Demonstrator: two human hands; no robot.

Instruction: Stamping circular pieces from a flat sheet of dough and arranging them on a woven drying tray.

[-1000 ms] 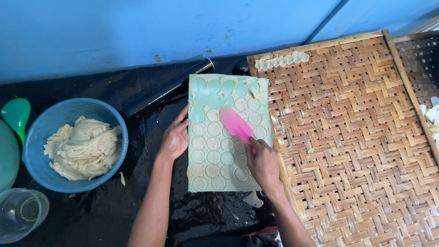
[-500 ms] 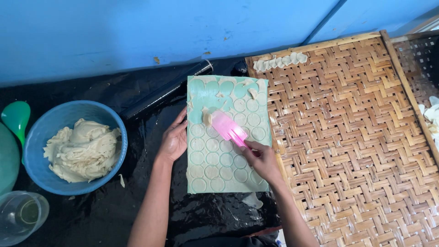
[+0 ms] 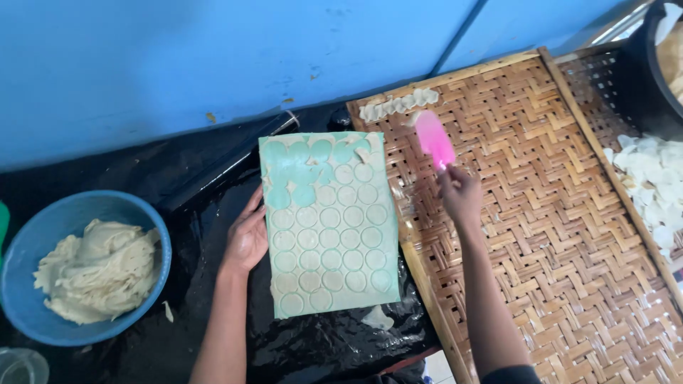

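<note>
blue bowl (image 3: 28, 235) of dough (image 3: 96, 270) | black sheet (image 3: 178, 171) | blue wall (image 3: 213, 57)

We see a flat pink plastic spatula (image 3: 435, 139) held tilted above the woven bamboo tray, a small pale dough round on its far tip. A pale green rectangular board (image 3: 329, 222) lies flat on black plastic sheeting, covered with rows of cut dough circles, several top ones gone.

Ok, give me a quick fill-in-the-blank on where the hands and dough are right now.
The right hand holds a pink ____ over the woven bamboo tray.
The left hand rests on the ____ edge of the green mould sheet.
The dough sits in a ____ bowl.

Missing words: spatula; left; blue
</note>
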